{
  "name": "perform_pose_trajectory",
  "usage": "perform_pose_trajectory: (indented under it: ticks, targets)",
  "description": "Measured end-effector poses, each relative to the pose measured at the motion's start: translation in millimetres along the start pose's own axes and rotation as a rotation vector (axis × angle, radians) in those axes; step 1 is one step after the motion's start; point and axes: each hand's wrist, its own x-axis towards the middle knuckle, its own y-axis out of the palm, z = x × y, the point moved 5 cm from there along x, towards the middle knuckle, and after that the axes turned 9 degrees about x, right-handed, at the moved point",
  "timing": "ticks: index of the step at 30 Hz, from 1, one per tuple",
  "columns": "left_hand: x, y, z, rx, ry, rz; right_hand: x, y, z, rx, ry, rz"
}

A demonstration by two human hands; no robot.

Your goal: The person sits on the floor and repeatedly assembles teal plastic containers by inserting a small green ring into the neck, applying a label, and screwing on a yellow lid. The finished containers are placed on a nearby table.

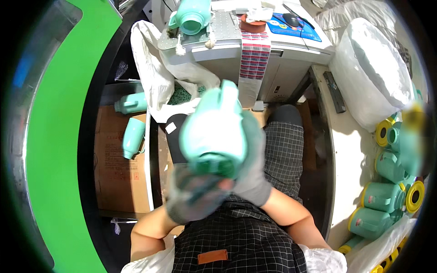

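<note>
A mint-green plastic jug body [214, 125] with a handle is held over my lap, its dark green open mouth turned toward me. My right hand [255, 168], in a grey glove, is closed around the jug's right side. At the mouth is my gloved left hand [193, 195], closed on a dark narrow tool [205, 189]. Motion blurs the tool, so its kind and whether it touches the rim cannot be made out. A similar jug [191, 20] lies on a perforated metal plate [224, 25] ahead, mouth toward me.
Two green jugs, one a loose body [133, 136], lie by a cardboard box [120, 177] at left. A label roll [253, 25] trails a strip [255, 54] down the white bench. On the right ledge, several yellow-trimmed jugs [380, 196] sit near a white sack [371, 73]. A green panel [59, 136] borders the left.
</note>
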Motion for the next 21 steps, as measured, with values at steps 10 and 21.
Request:
perform_pose_trajectory:
  ticks: [10,21]
  targets:
    - [28.8,96.8,-11.4,-0.701,0.104,0.528,-66.6,-88.8,7.1,-0.017,0.384,0.473]
    - [52.3,128.1,-40.6,-0.318,0.097,0.925,-77.0,-148.1,74.2,-0.216,0.447,-0.023]
